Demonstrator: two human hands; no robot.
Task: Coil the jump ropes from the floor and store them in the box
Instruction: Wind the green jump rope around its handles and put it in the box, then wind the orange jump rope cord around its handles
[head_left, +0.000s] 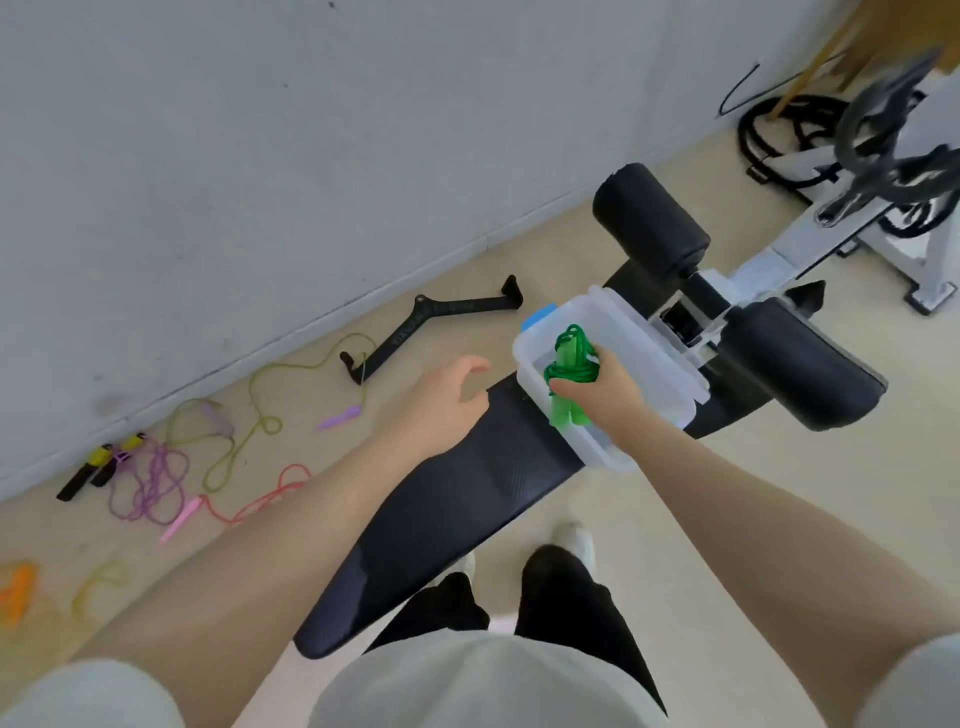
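The right hand (605, 391) grips a coiled bright-green jump rope with translucent green handles (570, 376) over the clear rectangular plastic box (644, 343), which sits on the black padded bench (467, 499). The left hand (448, 397), at nine o'clock from the box, hovers with fingers relaxed, holding nothing. More loose ropes, purple (153, 480), yellow-green (270, 384) and pink (260, 501), lie on the beige floor (727, 519) at eight o'clock.

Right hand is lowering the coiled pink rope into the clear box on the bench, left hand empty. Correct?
One thing is off: the rope is green, not pink. In the head view the right hand grips a coiled green jump rope at the clear box on the black bench; the left hand is empty. The pink rope lies on the floor by the wall.
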